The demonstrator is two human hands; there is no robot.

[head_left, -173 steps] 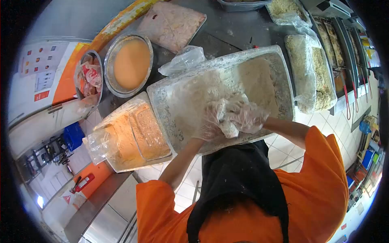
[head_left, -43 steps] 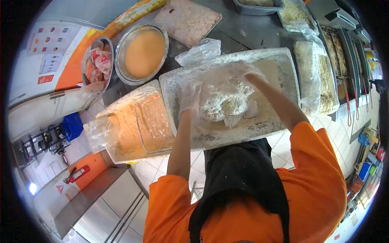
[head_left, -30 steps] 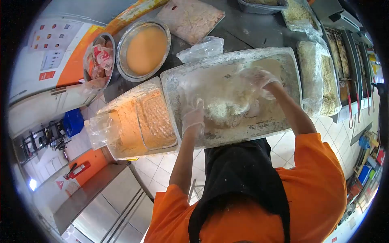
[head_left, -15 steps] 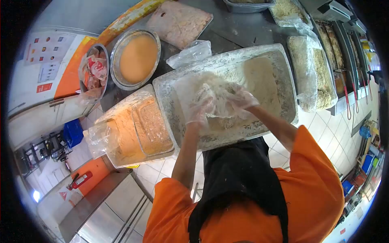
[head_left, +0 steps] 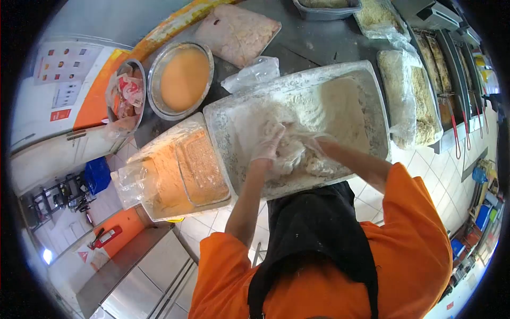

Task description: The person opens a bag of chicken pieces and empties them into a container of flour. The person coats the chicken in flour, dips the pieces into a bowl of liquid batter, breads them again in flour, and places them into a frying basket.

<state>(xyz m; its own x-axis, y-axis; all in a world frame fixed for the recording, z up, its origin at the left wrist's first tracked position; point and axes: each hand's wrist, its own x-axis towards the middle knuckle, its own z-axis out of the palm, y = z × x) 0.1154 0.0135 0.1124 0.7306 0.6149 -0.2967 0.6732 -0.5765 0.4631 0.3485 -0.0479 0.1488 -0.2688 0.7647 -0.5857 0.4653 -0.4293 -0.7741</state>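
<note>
A big pale tub (head_left: 377, 95) of white flour lies in front of me, with flour-coated pieces (head_left: 319, 164) heaped near its front side. My left hand (head_left: 271, 143), in a clear plastic glove, is at the left of the heap, its fingers bent against the coated pieces. My right hand (head_left: 313, 142), gloved too, rests over the back of the heap; its fingers are buried or blurred in flour, so its grip is hidden. Against the tub's left side stands a smaller tub (head_left: 226, 199) with orange powder and a wire basket (head_left: 204, 165).
Behind stand a metal bowl (head_left: 207, 95) of orange liquid, a bowl (head_left: 141, 74) of bagged meat, a flat bag of pale meat (head_left: 239, 33) and a crumpled plastic bag (head_left: 252, 74). Right of the tub are a crumb-filled tray (head_left: 422, 103) and fryers with red-handled baskets (head_left: 450, 103).
Both hands, spread apart about a second ago, have come together over the coated pieces. The heap now shows closer to the tub's front side, and the view has shifted slightly.
</note>
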